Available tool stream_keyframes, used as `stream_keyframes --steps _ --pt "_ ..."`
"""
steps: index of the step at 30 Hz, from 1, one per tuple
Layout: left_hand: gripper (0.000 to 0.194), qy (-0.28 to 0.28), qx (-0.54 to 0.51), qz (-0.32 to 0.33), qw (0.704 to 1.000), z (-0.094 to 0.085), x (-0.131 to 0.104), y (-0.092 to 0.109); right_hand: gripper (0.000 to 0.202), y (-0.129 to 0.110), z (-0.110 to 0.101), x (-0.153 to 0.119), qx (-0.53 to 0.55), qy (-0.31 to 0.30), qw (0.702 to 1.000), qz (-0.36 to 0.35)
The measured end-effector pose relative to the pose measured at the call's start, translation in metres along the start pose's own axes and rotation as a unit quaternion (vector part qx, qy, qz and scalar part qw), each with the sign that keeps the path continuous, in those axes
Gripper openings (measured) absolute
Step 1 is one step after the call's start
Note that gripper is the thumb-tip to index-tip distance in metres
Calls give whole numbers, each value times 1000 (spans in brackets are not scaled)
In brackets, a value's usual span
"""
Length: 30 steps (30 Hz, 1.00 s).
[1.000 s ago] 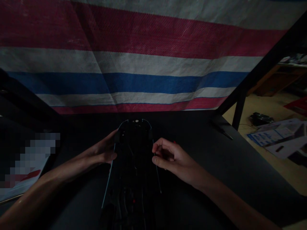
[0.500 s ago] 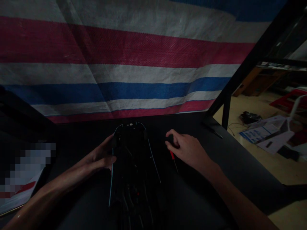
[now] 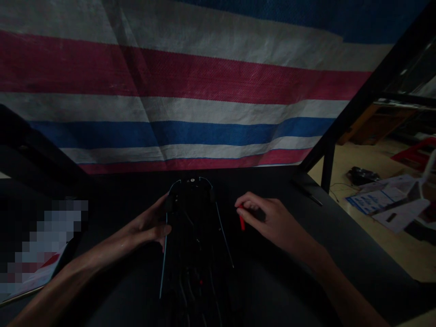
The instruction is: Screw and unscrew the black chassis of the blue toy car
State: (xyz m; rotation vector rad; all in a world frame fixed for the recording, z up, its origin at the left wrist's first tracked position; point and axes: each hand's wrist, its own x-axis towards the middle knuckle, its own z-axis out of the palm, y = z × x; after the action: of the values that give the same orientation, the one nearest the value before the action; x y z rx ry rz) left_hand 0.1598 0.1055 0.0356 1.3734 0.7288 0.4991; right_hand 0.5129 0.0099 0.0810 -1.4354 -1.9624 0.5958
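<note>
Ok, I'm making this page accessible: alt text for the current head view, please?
A person's left grip holds a long dark object edged in blue, while the right grip pinches a slim red item at a dark tabletop. Behind hangs a striped sheet.

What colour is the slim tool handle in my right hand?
The slim tool handle is red, best seen in the head view.

Black tabletop [image 3: 347, 256], upturned model car [image 3: 192, 227], slim tool [image 3: 310, 195]
</note>
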Motion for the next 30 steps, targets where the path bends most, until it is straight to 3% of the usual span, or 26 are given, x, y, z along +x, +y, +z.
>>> stream_keyframes --steps 4,7,15,23,30 --pt "89 -8 -17 0 1000 0 1 -1 10 -16 -4 -4 36 127 988 -85" --pt "87 1 -25 10 1000 4 1 1 14 -20 -3 -7 15 183 976 -120" --pt "90 0 -23 4 1000 6 0 7 18 -22 3 -8 -14 212 967 -142" --pt "88 -10 -10 -5 1000 -2 -1 -1 19 -23 4 -10 -28 215 966 -140" --pt "86 0 -21 -14 1000 7 -3 11 17 -27 5 -9 -37 213 964 -154"
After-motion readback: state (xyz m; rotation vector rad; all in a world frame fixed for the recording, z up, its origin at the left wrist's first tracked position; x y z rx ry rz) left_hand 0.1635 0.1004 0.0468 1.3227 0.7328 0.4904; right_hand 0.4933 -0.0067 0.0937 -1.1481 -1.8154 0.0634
